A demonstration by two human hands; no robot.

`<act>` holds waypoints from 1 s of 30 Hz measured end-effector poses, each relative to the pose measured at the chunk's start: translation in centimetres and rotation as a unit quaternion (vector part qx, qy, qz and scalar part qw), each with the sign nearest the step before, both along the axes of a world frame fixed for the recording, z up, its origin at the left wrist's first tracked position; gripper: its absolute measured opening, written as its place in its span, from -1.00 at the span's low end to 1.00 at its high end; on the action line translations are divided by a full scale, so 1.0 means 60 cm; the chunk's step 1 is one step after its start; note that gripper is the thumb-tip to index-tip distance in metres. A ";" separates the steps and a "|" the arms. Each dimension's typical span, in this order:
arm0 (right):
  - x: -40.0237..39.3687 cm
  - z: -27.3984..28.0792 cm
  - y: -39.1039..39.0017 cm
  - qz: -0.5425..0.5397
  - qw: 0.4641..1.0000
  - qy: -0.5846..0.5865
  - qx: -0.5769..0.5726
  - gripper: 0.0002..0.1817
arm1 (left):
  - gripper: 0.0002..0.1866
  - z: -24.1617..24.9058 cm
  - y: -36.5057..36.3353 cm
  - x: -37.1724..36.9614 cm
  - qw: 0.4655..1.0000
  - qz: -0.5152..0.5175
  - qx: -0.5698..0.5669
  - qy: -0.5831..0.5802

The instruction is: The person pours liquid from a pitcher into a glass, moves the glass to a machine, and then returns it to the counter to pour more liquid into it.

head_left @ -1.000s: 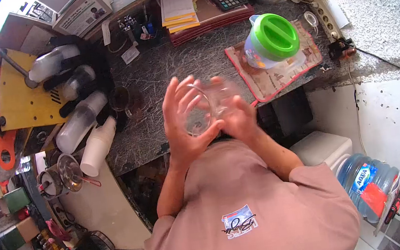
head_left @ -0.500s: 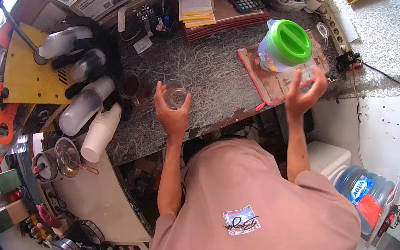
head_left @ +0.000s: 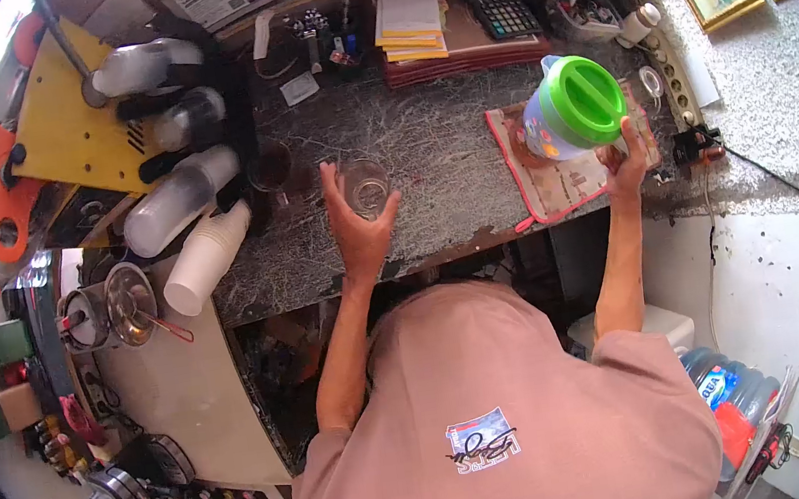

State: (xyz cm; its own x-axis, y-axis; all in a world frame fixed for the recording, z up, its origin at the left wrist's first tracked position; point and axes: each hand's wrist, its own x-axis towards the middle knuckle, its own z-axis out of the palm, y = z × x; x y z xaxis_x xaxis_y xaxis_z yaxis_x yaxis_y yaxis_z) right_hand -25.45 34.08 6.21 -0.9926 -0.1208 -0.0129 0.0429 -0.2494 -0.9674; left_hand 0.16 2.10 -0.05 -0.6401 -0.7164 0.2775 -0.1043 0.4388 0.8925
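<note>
My left hand (head_left: 363, 234) is curved around a clear drinking glass (head_left: 368, 189) on the dark, scratched worktop, fingers on its left side and thumb on its right. A plastic pitcher (head_left: 546, 134) with a bright green lid (head_left: 590, 98) stands on a brown cloth (head_left: 538, 193) with red edging. My right hand (head_left: 622, 165) is closed at the pitcher's near right side, thumb up by the lid; the handle is largely hidden by the hand. A dark glass mug (head_left: 268, 166) stands left of the clear glass.
Stacked plastic cups (head_left: 181, 202) and paper cups (head_left: 209, 259) stick out from a yellow machine (head_left: 75, 121) on the left. Behind are papers (head_left: 409, 14), a calculator (head_left: 504, 14) and a power strip (head_left: 673, 72). A metal bowl (head_left: 131, 303) lies at lower left.
My right hand has moved up and right to the pitcher, its spread fingers now closed there. My left hand stays around the glass. The whole view has shifted slightly.
</note>
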 end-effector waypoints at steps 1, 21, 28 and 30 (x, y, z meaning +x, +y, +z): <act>-0.002 -0.003 -0.008 -0.033 0.999 0.023 0.008 -0.62 | 0.10 0.001 0.006 0.005 1.000 0.006 -0.001 0.001; 0.110 0.230 -0.253 0.309 0.826 0.191 0.431 -0.44 | -0.69 -0.066 0.040 0.065 0.987 -0.050 0.148 0.044; 0.134 0.249 -0.314 0.370 0.759 0.265 0.466 -0.41 | -0.69 -0.072 0.029 0.068 0.979 -0.094 0.176 0.039; 0.134 0.246 -0.322 0.381 0.745 0.277 0.472 -0.42 | -0.68 -0.068 0.028 0.068 0.977 -0.097 0.187 0.037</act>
State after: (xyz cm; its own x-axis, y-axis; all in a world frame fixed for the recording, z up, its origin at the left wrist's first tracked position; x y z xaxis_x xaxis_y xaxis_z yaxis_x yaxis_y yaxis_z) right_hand -17.43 14.76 20.95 -0.5249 -0.8488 -0.0633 -0.6473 0.4464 -0.6178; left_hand 4.24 3.77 -4.13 -0.7618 -0.6440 0.0703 0.0195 0.0857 0.9961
